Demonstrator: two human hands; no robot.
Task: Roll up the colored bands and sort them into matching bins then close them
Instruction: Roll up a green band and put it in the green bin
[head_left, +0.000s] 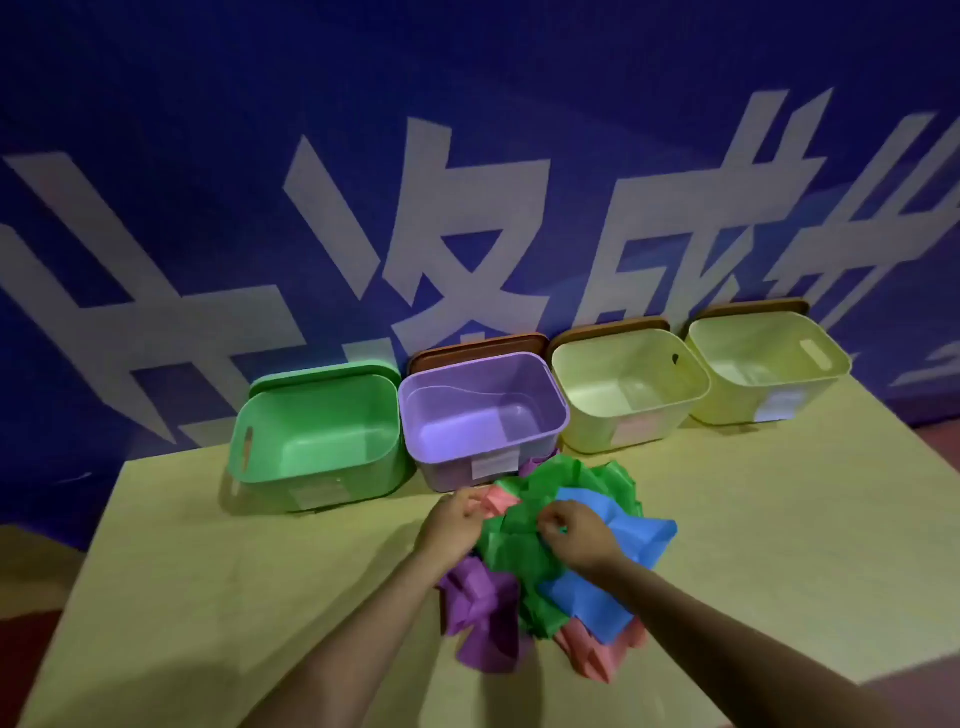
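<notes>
Bands: a tangled heap (558, 561) of green, blue, purple and pink, under both hands on the bench (260, 571).
Right hand (574, 535): pinching the green band (514, 540).
Left hand (452, 525): fingers curled onto the pink band (498, 500).
Bins: green bin (317, 436) and purple bin (480, 415) just beyond the hands, open.
Risk: lifting green may drag tangled neighbours along and scatter them.

The light wooden table (208, 571) carries four open bins (483, 415) in a row along its far edge and a heap of colored bands (545, 561) nearer the person.
</notes>
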